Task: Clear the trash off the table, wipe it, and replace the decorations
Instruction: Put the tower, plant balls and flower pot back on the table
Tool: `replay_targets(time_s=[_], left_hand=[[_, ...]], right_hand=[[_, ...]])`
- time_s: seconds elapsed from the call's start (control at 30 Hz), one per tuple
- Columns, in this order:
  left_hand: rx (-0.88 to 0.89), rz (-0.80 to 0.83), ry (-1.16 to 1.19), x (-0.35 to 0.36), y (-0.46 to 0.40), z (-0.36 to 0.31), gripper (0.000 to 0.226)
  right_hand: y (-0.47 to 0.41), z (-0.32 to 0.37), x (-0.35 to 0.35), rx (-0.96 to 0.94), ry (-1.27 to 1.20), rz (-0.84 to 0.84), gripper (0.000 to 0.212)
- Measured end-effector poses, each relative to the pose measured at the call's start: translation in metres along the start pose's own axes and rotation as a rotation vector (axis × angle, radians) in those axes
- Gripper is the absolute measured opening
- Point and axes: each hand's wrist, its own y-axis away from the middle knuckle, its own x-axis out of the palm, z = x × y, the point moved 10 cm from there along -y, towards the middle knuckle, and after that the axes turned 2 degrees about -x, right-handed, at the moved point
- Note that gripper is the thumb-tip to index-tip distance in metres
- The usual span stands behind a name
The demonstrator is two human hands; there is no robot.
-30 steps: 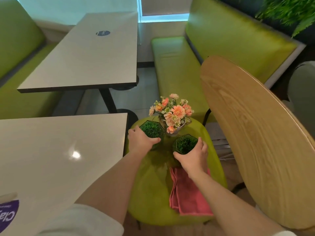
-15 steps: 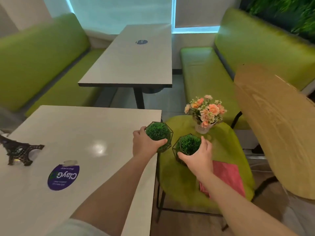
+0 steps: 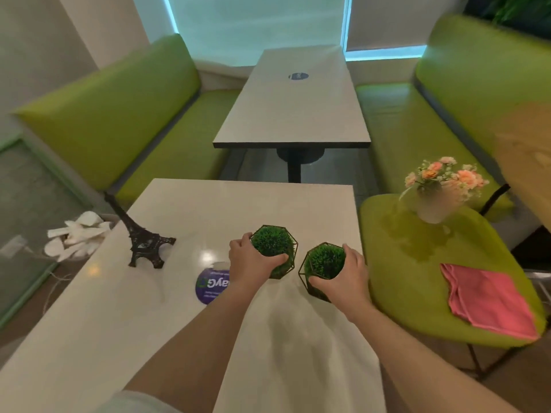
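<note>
My left hand [image 3: 249, 260] grips a small green plant in a black wire hexagon pot [image 3: 272, 241], held over the white table [image 3: 208, 210] near its right side. My right hand [image 3: 346, 278] grips a second, matching plant pot [image 3: 323, 260] just right of the first, at the table's right edge. A black Eiffel Tower model [image 3: 140, 234] stands on the table's left part. A vase of pink and orange flowers [image 3: 441, 186] stands on the green chair seat [image 3: 411, 263] to the right, and a folded pink cloth [image 3: 489, 299] lies on that seat's near side.
A round purple sticker [image 3: 210, 289] is on the table by my left wrist. Crumpled white paper [image 3: 77, 236] fills a bin left of the table. Green benches [image 3: 119, 126] flank a second white table [image 3: 298, 105] behind. A wooden chair back [image 3: 527, 162] rises at far right.
Both hands lifted the two plant pots off the green chair seat and carried them left over the table. The view swung left, bringing the Eiffel Tower and the bin into sight.
</note>
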Motion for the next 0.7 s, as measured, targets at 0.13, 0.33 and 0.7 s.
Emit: replay_targets(time_s=[0.13, 0.33, 0.7], left_hand=[[-0.018, 0.001, 0.011, -0.036, -0.015, 0.046, 0.107], [-0.042, -0.006, 0.029, -0.079, -0.044, 0.106, 0.104], [-0.080, -0.010, 0.114, -0.098, -0.094, 0.156, 0.113]], right_hand=[[0.014, 0.032, 0.046, -0.014, -0.030, 0.029, 0.108], [0.025, 0.072, 0.108, -0.022, -0.027, 0.052, 0.109], [0.006, 0.108, 0.166, -0.049, -0.031, 0.076, 0.109]])
